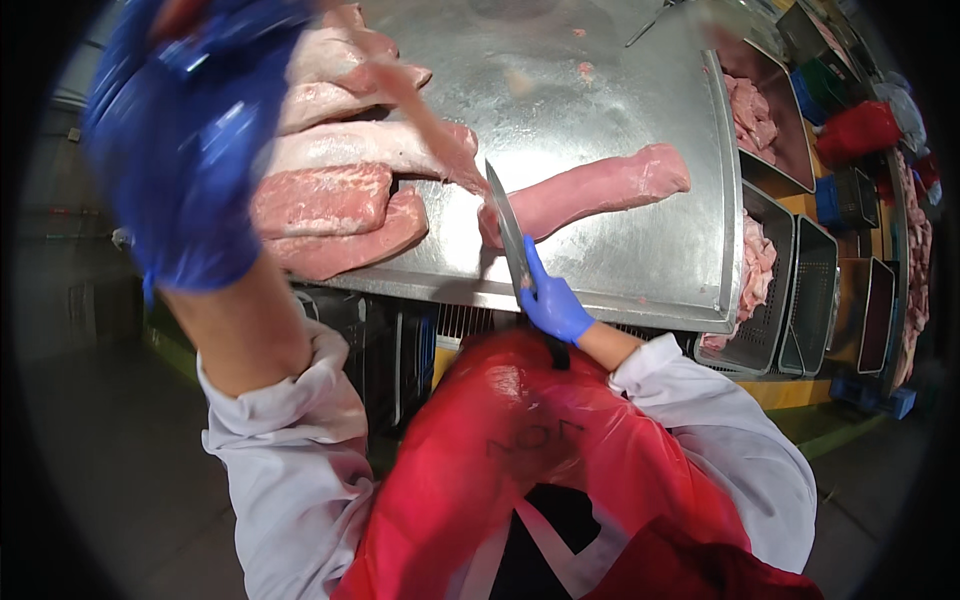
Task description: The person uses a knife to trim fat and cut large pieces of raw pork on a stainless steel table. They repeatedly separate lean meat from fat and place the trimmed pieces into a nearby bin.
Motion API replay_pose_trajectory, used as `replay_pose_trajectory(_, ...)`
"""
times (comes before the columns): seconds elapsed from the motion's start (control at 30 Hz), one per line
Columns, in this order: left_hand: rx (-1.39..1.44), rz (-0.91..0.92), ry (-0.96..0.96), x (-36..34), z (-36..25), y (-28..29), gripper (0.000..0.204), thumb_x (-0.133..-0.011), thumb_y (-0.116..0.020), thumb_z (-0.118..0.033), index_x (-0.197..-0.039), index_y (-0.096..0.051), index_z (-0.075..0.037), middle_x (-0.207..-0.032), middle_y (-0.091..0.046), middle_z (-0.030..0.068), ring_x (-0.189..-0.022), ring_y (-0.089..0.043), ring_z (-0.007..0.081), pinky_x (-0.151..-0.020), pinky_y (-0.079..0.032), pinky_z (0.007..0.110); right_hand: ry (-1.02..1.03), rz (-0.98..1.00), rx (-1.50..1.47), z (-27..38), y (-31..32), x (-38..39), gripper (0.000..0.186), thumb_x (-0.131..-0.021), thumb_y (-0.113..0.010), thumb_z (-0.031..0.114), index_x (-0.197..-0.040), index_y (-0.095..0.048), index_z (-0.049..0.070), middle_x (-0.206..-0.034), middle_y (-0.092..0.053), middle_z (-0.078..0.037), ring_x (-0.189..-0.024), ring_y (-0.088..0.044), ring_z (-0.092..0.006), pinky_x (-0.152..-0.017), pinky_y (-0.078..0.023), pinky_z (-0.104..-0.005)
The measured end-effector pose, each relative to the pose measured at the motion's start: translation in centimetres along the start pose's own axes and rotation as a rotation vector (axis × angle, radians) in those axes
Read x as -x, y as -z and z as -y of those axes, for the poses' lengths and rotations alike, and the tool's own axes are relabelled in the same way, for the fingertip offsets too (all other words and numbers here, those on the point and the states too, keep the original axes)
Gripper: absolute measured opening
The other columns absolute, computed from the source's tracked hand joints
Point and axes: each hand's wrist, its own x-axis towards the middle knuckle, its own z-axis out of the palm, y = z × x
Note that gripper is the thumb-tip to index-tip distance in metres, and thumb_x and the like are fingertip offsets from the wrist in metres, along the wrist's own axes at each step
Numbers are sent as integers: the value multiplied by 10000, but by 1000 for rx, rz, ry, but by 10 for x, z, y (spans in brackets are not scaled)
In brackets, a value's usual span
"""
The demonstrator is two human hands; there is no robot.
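Observation:
My left hand (pixel 195 150), in a blue glove and blurred, is raised high at the upper left. It is closed on a thin strip of meat (pixel 412 105), which hangs slantwise down toward the knife's tip; part of the grip is cut off by the frame's edge. In my right hand (pixel 558 303), also gloved in blue, is a knife (pixel 507 220) with its blade pointing up and slightly left. The blade crosses close by the left end of a long pink pork loin (pixel 600 188), which lies on the steel table (pixel 660 270).
Several larger pieces of meat (pixel 345 150) lie side by side on the table's left. Beyond its right edge stand grey crates (pixel 785 235) with meat cuts (pixel 757 265) and another bin of trimmings (pixel 750 115). A thin dark tool (pixel 645 28) lies at the far edge.

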Motion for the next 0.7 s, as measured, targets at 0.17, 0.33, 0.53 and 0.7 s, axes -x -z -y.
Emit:
replay_pose_trajectory(0.17, 8, 185, -32, 98, -89, 1, 475, -1003, -382, -85, -1442, -348, 94, -1451, -432, 210, -1354, -422, 299, -1153, -337, 404, 78, 6, -132, 23, 8, -65, 831, -926, -519, 147, -1587, -17, 117, -762, -649, -271, -621, -648, -402, -673, -530, -468)
replay_pose_trajectory(0.33, -660, -827, -517, 187, -160, 33, 458, -1017, -374, -29, -1441, -333, 141, -1490, -402, 226, -1365, -426, 324, -1171, -332, 423, 130, 390, 82, 16, 48, -28, 855, -904, -534, 129, -1601, -47, 213, -829, -666, -234, -644, -663, -313, -696, -545, -396)
replay_pose_trajectory(0.53, -818, -927, -445, 217, -178, 29, 445, -1035, -354, -48, -1427, -337, 162, -1478, -402, 264, -1354, -444, 317, -1171, -348, 408, 146, 796, -40, 20, 132, -1, 861, -853, -524, 127, -1603, -118, 246, -804, -698, -156, -624, -675, -215, -706, -548, -360)
replay_pose_trajectory(0.7, -335, -147, -153, 179, -167, -12, 454, -1027, -332, -57, -1438, -338, 135, -1478, -408, 245, -1355, -425, 303, -1188, -289, 405, 122, 714, -52, 43, 82, -40, 850, -861, -543, 124, -1600, -140, 239, -875, -695, -197, -682, -688, -261, -722, -543, -371)
